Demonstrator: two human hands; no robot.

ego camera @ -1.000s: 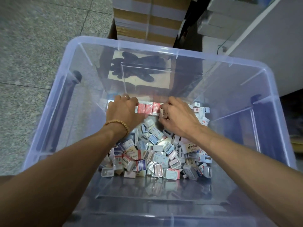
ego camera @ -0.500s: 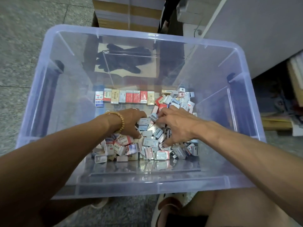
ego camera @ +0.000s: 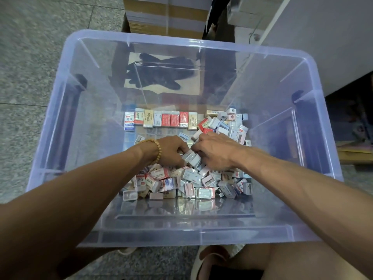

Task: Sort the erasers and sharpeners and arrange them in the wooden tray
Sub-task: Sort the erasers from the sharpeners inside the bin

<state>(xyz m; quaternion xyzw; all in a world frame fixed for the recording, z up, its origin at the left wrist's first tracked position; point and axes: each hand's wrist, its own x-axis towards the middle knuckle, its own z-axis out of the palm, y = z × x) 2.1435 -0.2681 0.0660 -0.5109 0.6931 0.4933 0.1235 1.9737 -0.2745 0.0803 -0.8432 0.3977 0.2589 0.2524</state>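
Both grips sit curled in the loose pile point(ego camera: 187, 178) of erasers and sharpeners: left hand point(ego camera: 171, 151) and right hand point(ego camera: 216, 151) pinch small white boxes between them, likely picking out the next piece. Sorted erasers point(ego camera: 161, 119) stand in a row against the bin's point(ego camera: 141, 40) far wall, presumably to keep kinds apart.

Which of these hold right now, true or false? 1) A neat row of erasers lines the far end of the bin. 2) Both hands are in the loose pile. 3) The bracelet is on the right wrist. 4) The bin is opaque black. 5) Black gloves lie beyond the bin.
1) True: the eraser row stands side by side at the far end.
2) True: left hand and right hand dig into the loose pile.
3) False: the bead bracelet is on the left wrist.
4) False: the bin is clear plastic.
5) True: black gloves show through its far wall.
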